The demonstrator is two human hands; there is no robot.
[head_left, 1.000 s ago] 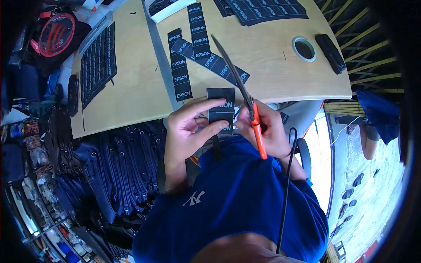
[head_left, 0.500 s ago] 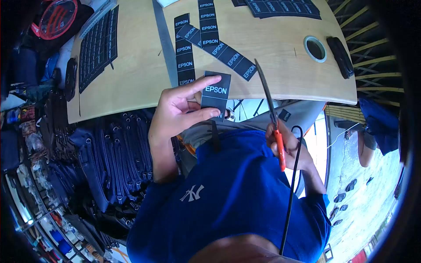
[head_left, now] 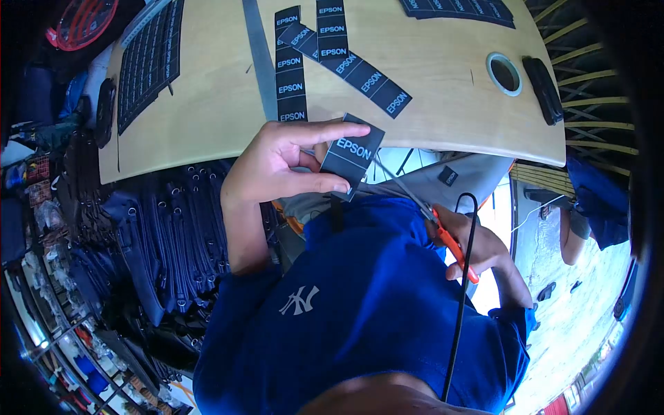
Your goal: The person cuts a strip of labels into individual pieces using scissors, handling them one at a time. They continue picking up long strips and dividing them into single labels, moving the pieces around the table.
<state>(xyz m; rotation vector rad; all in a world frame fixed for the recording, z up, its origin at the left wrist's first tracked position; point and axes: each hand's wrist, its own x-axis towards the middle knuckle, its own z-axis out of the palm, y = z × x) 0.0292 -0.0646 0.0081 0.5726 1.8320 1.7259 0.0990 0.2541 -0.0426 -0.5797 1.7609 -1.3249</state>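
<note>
My left hand point(head_left: 280, 162) pinches a short black strip of EPSON labels point(head_left: 351, 153) between thumb and fingers, just off the table's front edge. One whole label and part of another show on the strip, which leans to the right. My right hand point(head_left: 470, 238) grips scissors point(head_left: 451, 243) by their orange handles. Their blades slant up to the left, with the tips right at the strip's right edge. A single cut label point(head_left: 447, 176) lies on the grey trouser leg near the scissors. Longer label strips point(head_left: 373, 84) lie crossed on the table beyond my left hand.
On the wooden table point(head_left: 443, 97) are a tape roll point(head_left: 504, 74), a black case point(head_left: 542, 90), label sheets point(head_left: 151, 66) at left and more sheets point(head_left: 460, 8) at the back. Dark straps point(head_left: 176, 242) hang at left. A black cable point(head_left: 462, 311) runs past my right hand.
The scissors have swung from pointing up to slanting left, their tips now at the strip. My left hand has tilted the strip clockwise and shifted it slightly right.
</note>
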